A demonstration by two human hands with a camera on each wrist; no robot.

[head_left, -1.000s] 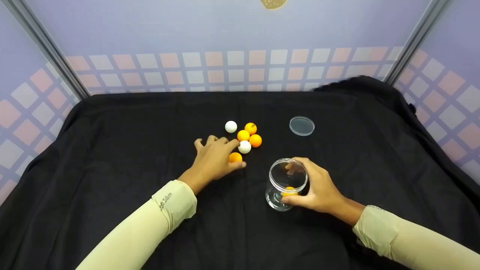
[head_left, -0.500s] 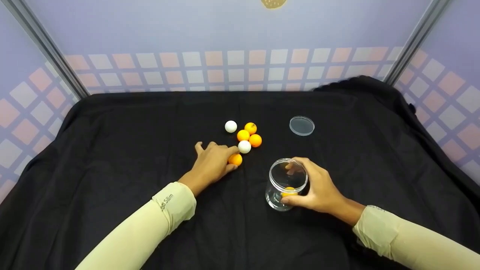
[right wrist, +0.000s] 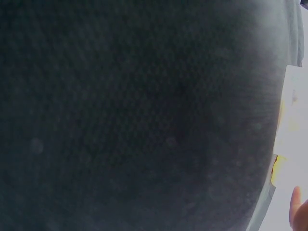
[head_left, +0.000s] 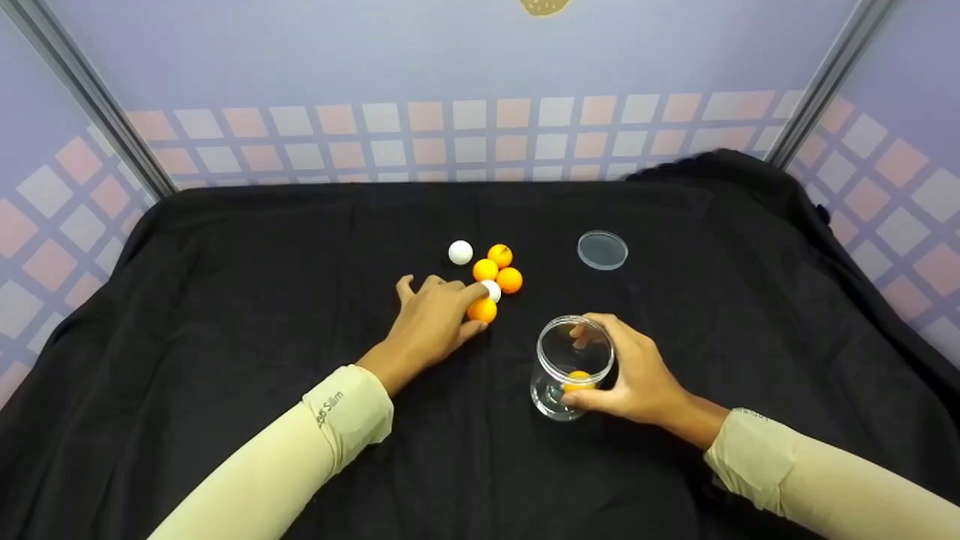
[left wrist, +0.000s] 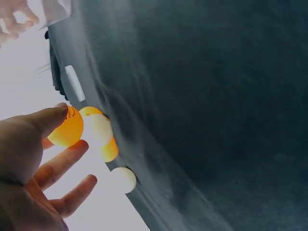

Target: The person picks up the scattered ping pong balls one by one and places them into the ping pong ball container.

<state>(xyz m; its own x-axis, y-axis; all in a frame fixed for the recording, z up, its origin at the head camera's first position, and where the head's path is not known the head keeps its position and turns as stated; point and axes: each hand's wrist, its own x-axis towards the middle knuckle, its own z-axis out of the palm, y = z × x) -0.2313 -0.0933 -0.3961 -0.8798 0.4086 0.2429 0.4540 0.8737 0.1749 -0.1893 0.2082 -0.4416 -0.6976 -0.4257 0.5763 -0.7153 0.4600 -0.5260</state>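
Left hand [head_left: 433, 322] pinches an orange ball [head_left: 483, 311] between thumb and forefinger, remaining fingers apart; cannot tell whether it is off the black cloth [head_left: 300, 240]. White ball [head_left: 492, 291] at 1 o'clock of it, contact unclear; three more orange balls [head_left: 510, 280] cluster beyond, toward 12 and 1 o'clock. Jar [head_left: 543, 381] at 4 o'clock, apparently upright, one ball inside; right hand [head_left: 641, 375] grips its 3 o'clock side. Risks, judged: smooth ball could squirt free if the pinch sits off-centre; forefinger brushing the white ball could scatter the cluster, as nothing fences it; uneven right-hand pressure could tip the jar.
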